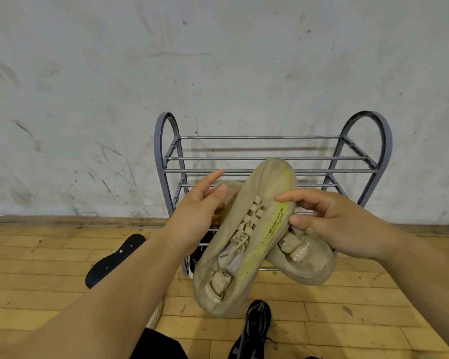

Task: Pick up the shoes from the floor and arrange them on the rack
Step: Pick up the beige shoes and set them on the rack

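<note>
Two tan sneakers are held crossed in front of the grey metal shoe rack (259, 137). The front tan sneaker (246, 229), with a yellow-green stripe, points toe-up toward the rack. The second tan sneaker (306, 260) lies across behind it, heel to the right. My right hand (332, 221) pinches the front sneaker's side between thumb and fingers. My left hand (195, 216) holds the left side of the pair with its thumb on the rear sneaker's toe and its index finger straight; its other fingers are hidden.
A black insole (114, 260) lies on the wooden floor left of the rack. A black sneaker (257, 325) sits on the floor near me. Another dark shoe (198, 255) shows low in the rack. The rack stands against a scuffed white wall (218, 73).
</note>
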{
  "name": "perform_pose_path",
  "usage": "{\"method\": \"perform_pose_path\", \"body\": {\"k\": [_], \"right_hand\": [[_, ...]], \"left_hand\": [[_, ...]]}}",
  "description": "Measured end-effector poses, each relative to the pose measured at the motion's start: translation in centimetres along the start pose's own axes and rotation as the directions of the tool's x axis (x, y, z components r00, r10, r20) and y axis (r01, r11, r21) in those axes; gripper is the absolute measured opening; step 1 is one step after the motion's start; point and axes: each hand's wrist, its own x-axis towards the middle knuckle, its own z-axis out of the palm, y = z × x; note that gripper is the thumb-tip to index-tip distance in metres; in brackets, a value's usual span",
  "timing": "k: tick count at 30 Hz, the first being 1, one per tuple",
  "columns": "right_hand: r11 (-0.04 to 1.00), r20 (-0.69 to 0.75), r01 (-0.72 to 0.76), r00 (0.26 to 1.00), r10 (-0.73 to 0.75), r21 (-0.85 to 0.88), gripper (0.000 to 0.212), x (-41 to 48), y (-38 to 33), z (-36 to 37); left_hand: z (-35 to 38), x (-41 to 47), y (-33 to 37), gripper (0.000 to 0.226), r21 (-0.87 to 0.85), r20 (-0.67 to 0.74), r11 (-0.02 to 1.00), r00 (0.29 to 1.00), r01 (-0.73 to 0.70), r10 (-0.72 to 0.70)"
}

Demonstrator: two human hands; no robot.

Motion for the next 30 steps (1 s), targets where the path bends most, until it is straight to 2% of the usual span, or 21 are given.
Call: {"method": "perform_pose_path", "body": {"k": [5, 11, 15, 18, 22, 25, 30], "right_hand": [[1.0, -0.056, 0.003, 0.998, -0.002, 0.025, 0.039, -0.4, 0.1, -0.8], [0.987, -0.079, 0.004, 0.997, 0.008, 0.159, 0.04, -0.6, -0.2, -0.7], [0.968, -0.076, -0.035, 0.996, 0.055, 0.248, 0.04, -0.6, -0.1, -0.2], [0.943, -0.151, -0.038, 0.984, 0.093, 0.332, 0.041, -0.4, 0.1, -0.2], [0.886, -0.218, -0.03, 0.965, 0.146, 0.463, 0.044, 0.0, 0.4, -0.7], [0.914, -0.269, -0.039, 0.95, 0.159, 0.403, 0.045, 0.2, 0.8, -1.5], [0.941, -0.293, -0.091, 0.936, 0.193, 0.327, 0.05, 0.1, 1.7, -2.3]], "left_hand": [[0.0, 0.0, 0.1, 0.033, 0.075, -0.045, 0.997, 0.998, 0.035, -0.032], [0.1, -0.4, 0.6, 0.052, -0.021, 0.053, 0.996, 0.995, 0.082, -0.081], [0.6, -0.3, 0.7, 0.055, -0.062, -0.067, 0.998, 0.998, -0.009, 0.004], [0.8, -0.3, 0.8, 0.053, -0.085, -0.144, 0.993, 0.987, -0.08, 0.068], [0.2, -0.1, 0.8, 0.053, 0.076, -0.204, 0.989, 0.969, -0.124, 0.137], [-0.5, -0.2, 0.8, 0.053, 0.119, -0.197, 0.985, 0.97, -0.122, 0.144], [-0.5, -0.3, 0.6, 0.052, 0.123, -0.105, 0.987, 0.987, -0.105, 0.118]]}}
